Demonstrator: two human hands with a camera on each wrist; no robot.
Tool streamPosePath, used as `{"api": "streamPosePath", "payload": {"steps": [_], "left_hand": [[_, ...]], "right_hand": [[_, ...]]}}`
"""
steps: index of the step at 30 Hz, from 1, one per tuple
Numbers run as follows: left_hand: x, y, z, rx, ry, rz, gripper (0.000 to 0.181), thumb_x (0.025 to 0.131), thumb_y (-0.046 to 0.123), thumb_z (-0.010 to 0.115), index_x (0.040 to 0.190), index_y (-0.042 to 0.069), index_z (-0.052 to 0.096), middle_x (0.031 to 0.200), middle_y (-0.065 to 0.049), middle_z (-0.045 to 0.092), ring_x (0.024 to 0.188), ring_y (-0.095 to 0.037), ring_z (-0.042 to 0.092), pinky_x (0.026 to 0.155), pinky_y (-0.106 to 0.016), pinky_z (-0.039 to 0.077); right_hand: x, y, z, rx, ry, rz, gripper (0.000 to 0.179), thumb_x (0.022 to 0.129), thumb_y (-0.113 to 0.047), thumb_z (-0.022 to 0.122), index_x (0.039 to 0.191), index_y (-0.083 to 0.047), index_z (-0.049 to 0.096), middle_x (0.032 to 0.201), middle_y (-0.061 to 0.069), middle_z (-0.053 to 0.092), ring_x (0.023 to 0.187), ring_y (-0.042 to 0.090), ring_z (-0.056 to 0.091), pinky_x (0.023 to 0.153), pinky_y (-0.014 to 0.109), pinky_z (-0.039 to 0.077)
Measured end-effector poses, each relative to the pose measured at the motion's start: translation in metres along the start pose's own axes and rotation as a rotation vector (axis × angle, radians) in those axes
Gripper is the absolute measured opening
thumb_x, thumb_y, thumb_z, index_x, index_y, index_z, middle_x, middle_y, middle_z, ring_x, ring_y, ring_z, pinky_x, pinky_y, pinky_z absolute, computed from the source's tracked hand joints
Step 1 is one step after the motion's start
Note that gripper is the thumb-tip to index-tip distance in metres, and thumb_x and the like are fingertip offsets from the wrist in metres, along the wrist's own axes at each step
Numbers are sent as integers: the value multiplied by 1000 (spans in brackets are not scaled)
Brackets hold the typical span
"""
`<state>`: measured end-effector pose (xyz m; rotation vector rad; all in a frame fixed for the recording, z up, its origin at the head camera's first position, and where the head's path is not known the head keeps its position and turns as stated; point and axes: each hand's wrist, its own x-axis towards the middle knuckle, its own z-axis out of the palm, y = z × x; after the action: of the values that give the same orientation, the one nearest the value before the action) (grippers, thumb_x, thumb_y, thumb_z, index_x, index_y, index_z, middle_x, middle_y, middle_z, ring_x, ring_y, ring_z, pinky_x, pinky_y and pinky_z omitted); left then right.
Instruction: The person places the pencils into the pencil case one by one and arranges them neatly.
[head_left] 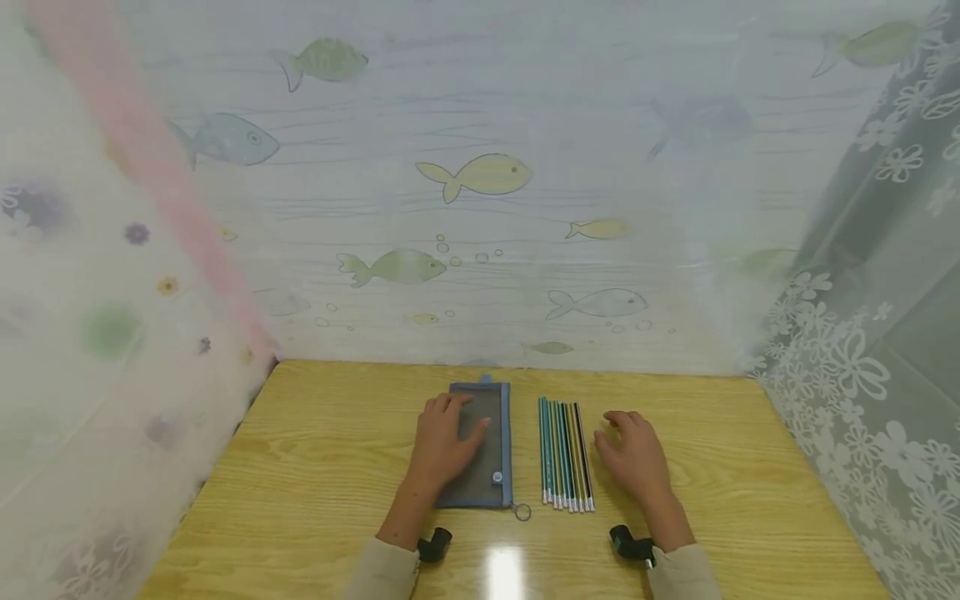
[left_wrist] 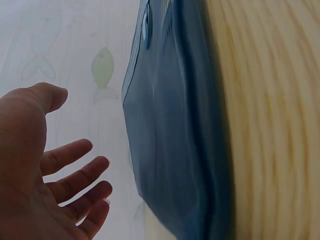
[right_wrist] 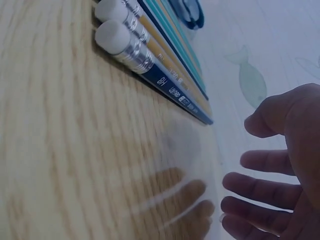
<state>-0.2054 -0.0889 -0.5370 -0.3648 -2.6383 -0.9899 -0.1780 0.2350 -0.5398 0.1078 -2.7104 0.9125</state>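
A blue-edged mesh zip pouch [head_left: 480,487] lies flat on the table, a ring on its zipper at the near right corner. My left hand [head_left: 446,442] hovers over the pouch's left part, fingers loosely spread and holding nothing. In the left wrist view the pouch [left_wrist: 165,130] is beside that hand [left_wrist: 55,165], apart from it. Right of the pouch, several pencils [head_left: 566,454] lie side by side, eraser ends toward me. My right hand [head_left: 636,458] is just right of them, relaxed and holding nothing. The right wrist view shows white erasers on the pencils [right_wrist: 170,85], apart from the fingers [right_wrist: 260,190].
The wooden table [head_left: 315,467] meets a fish-patterned sheet [head_left: 480,275] at the back. A flowered sheet [head_left: 90,333] hangs along the left, and a lace-like flowered curtain [head_left: 862,375] along the right. Both wrists wear small black devices [head_left: 630,546].
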Motion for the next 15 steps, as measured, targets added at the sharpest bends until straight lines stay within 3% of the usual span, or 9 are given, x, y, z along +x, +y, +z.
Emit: {"api": "streamPosePath", "payload": {"steps": [8, 15], "left_hand": [[2, 15, 15, 25, -22, 27, 51, 99, 39, 76, 137, 7, 67, 127, -13, 64, 120, -34, 56, 98, -55, 49], [-2, 21, 27, 69, -8, 63, 50, 95, 36, 79, 134, 6, 68, 120, -12, 64, 112, -32, 58, 94, -53, 52]], "right_hand": [[7, -3, 4, -7, -29, 19, 31, 99, -15, 72, 122, 7, 70, 113, 21, 70, 109, 42, 65, 97, 59, 53], [11, -8, 8, 4, -75, 60, 35, 98, -17, 72, 125, 6, 68, 107, 18, 71, 100, 36, 67, 92, 56, 56]]}}
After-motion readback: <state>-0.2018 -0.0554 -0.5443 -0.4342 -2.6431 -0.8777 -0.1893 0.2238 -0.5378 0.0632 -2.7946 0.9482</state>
